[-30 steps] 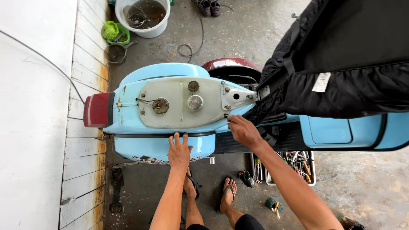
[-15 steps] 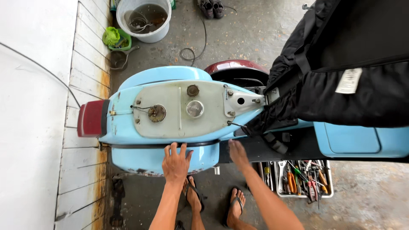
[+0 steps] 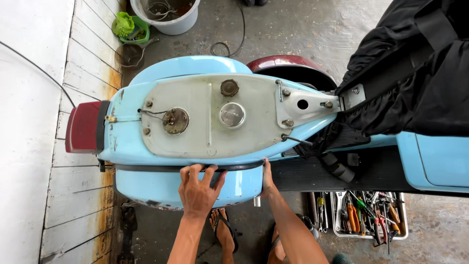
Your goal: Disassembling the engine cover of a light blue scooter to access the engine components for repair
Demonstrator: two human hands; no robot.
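Observation:
A light blue scooter body (image 3: 195, 68) lies across the view with its seat off, showing a grey fuel tank plate (image 3: 210, 122) with two round caps. My left hand (image 3: 198, 190) grips the top edge of the near blue side panel (image 3: 146, 188), fingers hooked over the black rubber trim. My right hand (image 3: 267, 178) holds the same panel at its right end, mostly hidden behind the edge. The red tail light (image 3: 83, 127) is at the left. A black cover (image 3: 415, 73) is bunched over the scooter's front part at the right.
A metal tray of hand tools (image 3: 366, 215) sits on the concrete floor at the lower right. A white bucket (image 3: 166, 14) and a green container (image 3: 132, 27) stand at the top left. A white wall (image 3: 29, 98) runs along the left. My sandalled feet (image 3: 227, 234) are below the panel.
My right hand has dropped from the tank's bracket area to the right end of the side panel. My left hand has stayed on the panel's edge. The camera has moved closer.

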